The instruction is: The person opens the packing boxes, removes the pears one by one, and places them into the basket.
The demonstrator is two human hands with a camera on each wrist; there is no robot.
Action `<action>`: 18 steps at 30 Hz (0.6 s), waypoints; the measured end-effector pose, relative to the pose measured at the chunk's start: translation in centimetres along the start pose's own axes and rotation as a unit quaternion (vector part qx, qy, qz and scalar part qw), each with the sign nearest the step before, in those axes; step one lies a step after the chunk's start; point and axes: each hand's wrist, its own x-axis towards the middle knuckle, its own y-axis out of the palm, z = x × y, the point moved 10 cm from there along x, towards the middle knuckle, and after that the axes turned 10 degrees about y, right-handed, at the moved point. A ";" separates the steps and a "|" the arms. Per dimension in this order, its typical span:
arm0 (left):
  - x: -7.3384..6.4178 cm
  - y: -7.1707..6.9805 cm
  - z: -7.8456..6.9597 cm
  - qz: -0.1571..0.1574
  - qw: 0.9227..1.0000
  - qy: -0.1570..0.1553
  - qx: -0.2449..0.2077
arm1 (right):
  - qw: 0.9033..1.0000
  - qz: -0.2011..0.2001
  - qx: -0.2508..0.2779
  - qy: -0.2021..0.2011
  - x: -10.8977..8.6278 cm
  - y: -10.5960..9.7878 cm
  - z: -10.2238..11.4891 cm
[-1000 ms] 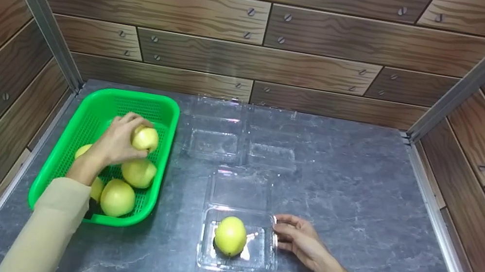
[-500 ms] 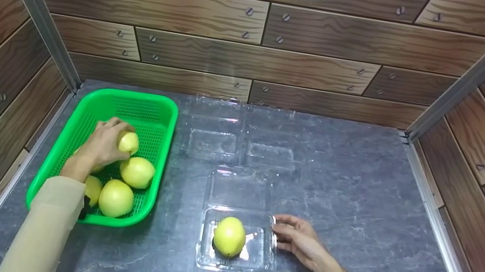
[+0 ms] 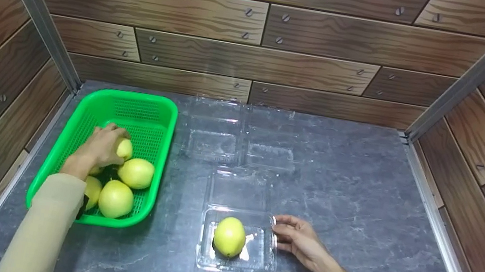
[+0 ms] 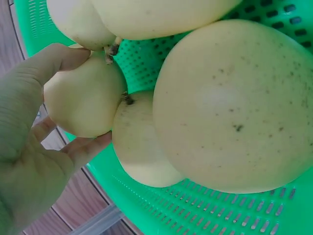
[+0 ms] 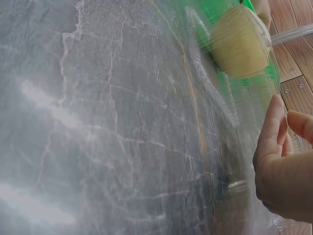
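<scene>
My left hand (image 3: 102, 146) reaches into the green basket (image 3: 168, 143) and grips a pale yellow-green pear (image 4: 85, 98) between thumb and fingers. In the left wrist view, other pears crowd close around it, among them a large speckled one (image 4: 234, 107) and a smaller one (image 4: 142, 142). My right hand (image 3: 301, 242) pinches the right rim of an open clear plastic clamshell box (image 3: 202, 261). One pear (image 3: 229, 236) lies in the box's near half, and its lid (image 3: 241, 190) lies folded back away from me. Through the clear wall, that pear (image 5: 239, 44) shows in the right wrist view.
More clear clamshell boxes (image 3: 214, 143) stand open at the back, right of the basket. Grey marbled table (image 3: 352, 184) extends to the right. Wood-patterned panels (image 3: 261, 23) with metal corner rails (image 3: 475, 71) enclose the back and sides.
My left hand, holding the pear, has moved left, toward me and lower into the basket among the others. The right hand and the clamshell box have stayed in place.
</scene>
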 end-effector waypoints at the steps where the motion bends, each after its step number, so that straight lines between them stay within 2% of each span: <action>1: 0.0 0.1 0.1 0.005 1.000 -0.001 0.002 | 1.000 -0.001 0.000 0.000 0.0 0.0 0.0; 7: 0.4 0.8 0.3 0.030 0.999 -0.004 0.010 | 1.000 -0.005 0.001 0.004 0.0 -0.1 -0.2; 18: 1.2 1.6 0.4 0.051 0.998 -0.004 0.028 | 1.000 -0.010 0.003 0.005 0.1 -0.3 -0.1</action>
